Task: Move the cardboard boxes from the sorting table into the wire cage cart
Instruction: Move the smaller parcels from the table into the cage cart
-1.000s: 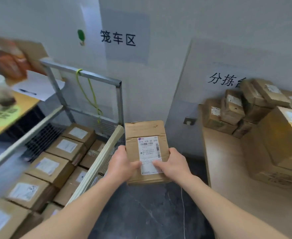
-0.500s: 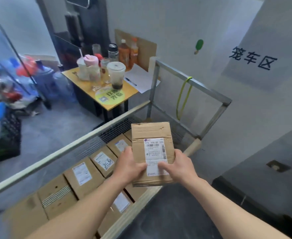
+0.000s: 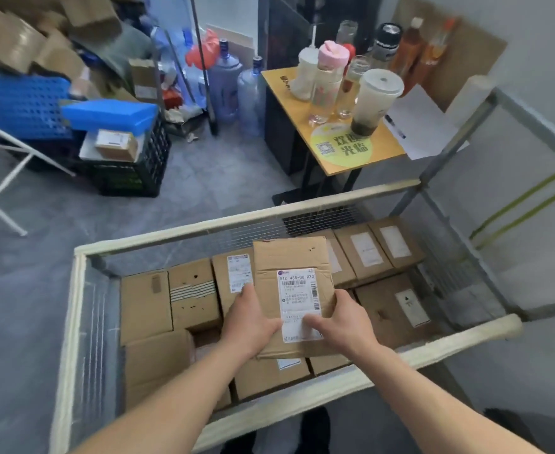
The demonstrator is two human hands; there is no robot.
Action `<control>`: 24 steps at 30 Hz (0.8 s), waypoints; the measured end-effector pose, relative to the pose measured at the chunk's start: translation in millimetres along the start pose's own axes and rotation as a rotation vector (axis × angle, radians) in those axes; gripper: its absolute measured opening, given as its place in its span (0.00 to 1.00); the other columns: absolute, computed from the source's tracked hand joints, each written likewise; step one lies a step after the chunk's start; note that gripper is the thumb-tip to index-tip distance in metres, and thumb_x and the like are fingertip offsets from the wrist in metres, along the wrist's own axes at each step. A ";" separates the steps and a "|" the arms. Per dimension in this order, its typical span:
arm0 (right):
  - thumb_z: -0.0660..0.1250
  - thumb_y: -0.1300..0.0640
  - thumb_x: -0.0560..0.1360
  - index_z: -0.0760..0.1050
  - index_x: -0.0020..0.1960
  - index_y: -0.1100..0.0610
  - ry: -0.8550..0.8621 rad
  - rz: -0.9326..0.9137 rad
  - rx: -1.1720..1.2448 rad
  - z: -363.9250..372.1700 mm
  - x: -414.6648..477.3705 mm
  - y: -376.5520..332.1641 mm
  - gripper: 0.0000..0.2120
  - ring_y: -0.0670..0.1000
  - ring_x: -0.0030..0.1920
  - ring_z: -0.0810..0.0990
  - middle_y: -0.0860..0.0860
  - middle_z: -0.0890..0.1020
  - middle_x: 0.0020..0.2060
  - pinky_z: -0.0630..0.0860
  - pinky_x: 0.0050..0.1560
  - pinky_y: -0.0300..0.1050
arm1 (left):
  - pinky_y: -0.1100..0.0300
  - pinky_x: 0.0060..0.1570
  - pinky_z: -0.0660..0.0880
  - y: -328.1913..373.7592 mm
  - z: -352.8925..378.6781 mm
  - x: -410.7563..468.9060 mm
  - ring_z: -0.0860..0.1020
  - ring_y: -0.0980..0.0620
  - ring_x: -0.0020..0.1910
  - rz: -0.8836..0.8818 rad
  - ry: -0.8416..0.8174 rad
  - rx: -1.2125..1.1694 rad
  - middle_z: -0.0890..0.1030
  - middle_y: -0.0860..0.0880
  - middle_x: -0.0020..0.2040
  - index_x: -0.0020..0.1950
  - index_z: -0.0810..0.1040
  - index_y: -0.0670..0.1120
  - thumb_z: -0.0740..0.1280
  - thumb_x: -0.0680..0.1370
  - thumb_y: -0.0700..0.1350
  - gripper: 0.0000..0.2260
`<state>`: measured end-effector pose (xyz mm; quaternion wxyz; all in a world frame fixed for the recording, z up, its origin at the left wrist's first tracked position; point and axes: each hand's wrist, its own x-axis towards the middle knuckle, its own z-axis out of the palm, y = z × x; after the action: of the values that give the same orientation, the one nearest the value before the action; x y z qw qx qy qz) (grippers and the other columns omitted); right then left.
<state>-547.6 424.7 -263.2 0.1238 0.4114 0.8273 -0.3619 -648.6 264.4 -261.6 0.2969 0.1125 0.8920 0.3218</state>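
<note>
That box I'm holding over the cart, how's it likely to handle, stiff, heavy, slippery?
The box is probably fairly light: both hands grip only its near end. Likely stiff but soft-skinned, since the cardboard shows creases. The glossy label may be slicker than bare cardboard.

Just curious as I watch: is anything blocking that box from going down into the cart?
Nothing visible. The box, held by both hands, is already over the open-topped cart; only other boxes lie below it.
</note>
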 end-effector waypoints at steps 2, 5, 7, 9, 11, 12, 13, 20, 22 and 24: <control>0.75 0.42 0.68 0.69 0.59 0.50 -0.065 -0.027 -0.013 22.6 10.5 1.8 0.27 0.46 0.49 0.80 0.44 0.80 0.51 0.79 0.45 0.43 | 0.56 0.52 0.78 -22.7 7.5 3.2 0.79 0.51 0.53 -0.078 0.018 -0.004 0.79 0.51 0.57 0.63 0.70 0.49 0.79 0.68 0.47 0.28; 0.75 0.42 0.68 0.68 0.58 0.49 -0.135 -0.055 -0.050 53.4 27.4 5.0 0.25 0.45 0.48 0.79 0.43 0.79 0.49 0.80 0.46 0.44 | 0.58 0.51 0.76 -55.1 19.5 11.3 0.78 0.51 0.54 -0.187 0.051 0.010 0.79 0.50 0.58 0.62 0.70 0.48 0.79 0.69 0.48 0.27; 0.75 0.42 0.69 0.68 0.57 0.50 -0.169 -0.075 -0.093 73.5 39.1 8.4 0.24 0.47 0.46 0.79 0.43 0.78 0.46 0.77 0.43 0.44 | 0.53 0.55 0.77 -75.1 29.2 17.7 0.78 0.48 0.55 -0.247 0.060 0.013 0.79 0.48 0.58 0.61 0.70 0.46 0.79 0.69 0.47 0.26; 0.75 0.43 0.69 0.68 0.56 0.50 -0.208 -0.082 -0.135 93.3 47.9 14.1 0.23 0.48 0.45 0.78 0.42 0.78 0.44 0.72 0.40 0.43 | 0.50 0.56 0.77 -94.2 41.0 21.4 0.78 0.46 0.56 -0.297 0.058 0.016 0.79 0.47 0.58 0.61 0.70 0.45 0.79 0.69 0.47 0.26; 0.75 0.43 0.69 0.68 0.54 0.50 -0.246 -0.081 -0.165 113.3 55.4 22.1 0.22 0.47 0.44 0.78 0.42 0.77 0.43 0.71 0.39 0.43 | 0.50 0.53 0.78 -113.0 53.0 23.1 0.79 0.47 0.54 -0.341 0.057 0.008 0.79 0.48 0.56 0.61 0.70 0.45 0.79 0.70 0.46 0.25; 0.75 0.43 0.69 0.68 0.53 0.50 -0.263 -0.078 -0.179 122.9 58.7 25.9 0.22 0.45 0.43 0.77 0.42 0.77 0.43 0.71 0.38 0.43 | 0.51 0.51 0.79 -122.4 58.5 23.7 0.79 0.48 0.53 -0.357 0.054 0.003 0.79 0.48 0.55 0.59 0.70 0.45 0.78 0.70 0.46 0.24; 0.75 0.43 0.69 0.68 0.52 0.50 -0.280 -0.079 -0.192 132.1 62.0 28.9 0.21 0.44 0.42 0.77 0.42 0.77 0.43 0.71 0.37 0.41 | 0.53 0.49 0.79 -131.9 63.6 24.4 0.79 0.48 0.52 -0.370 0.051 -0.003 0.79 0.48 0.55 0.59 0.69 0.46 0.78 0.70 0.45 0.24; 0.75 0.45 0.71 0.67 0.55 0.50 -0.397 -0.073 -0.219 186.3 76.1 43.9 0.22 0.46 0.45 0.78 0.43 0.77 0.45 0.75 0.41 0.42 | 0.52 0.48 0.79 -183.5 82.6 29.4 0.79 0.48 0.49 -0.460 0.044 -0.034 0.79 0.48 0.54 0.57 0.69 0.46 0.75 0.71 0.44 0.20; 0.76 0.46 0.71 0.67 0.55 0.51 -0.417 -0.050 -0.217 197.3 76.1 48.4 0.22 0.46 0.44 0.78 0.44 0.77 0.45 0.75 0.41 0.43 | 0.50 0.49 0.78 -192.7 85.4 29.1 0.79 0.46 0.51 -0.476 0.037 -0.018 0.79 0.48 0.55 0.58 0.69 0.46 0.74 0.71 0.45 0.20; 0.75 0.46 0.71 0.67 0.55 0.51 -0.423 -0.037 -0.220 205.2 73.7 51.2 0.22 0.46 0.43 0.77 0.43 0.77 0.45 0.74 0.40 0.43 | 0.50 0.50 0.78 -200.6 87.5 28.2 0.79 0.45 0.53 -0.486 0.035 -0.010 0.79 0.48 0.56 0.58 0.69 0.46 0.75 0.71 0.46 0.20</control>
<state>-573.7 345.0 -470.9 0.3316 0.2951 0.8250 -0.3498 -620.4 165.8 -457.0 0.3505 -0.1122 0.8964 0.2471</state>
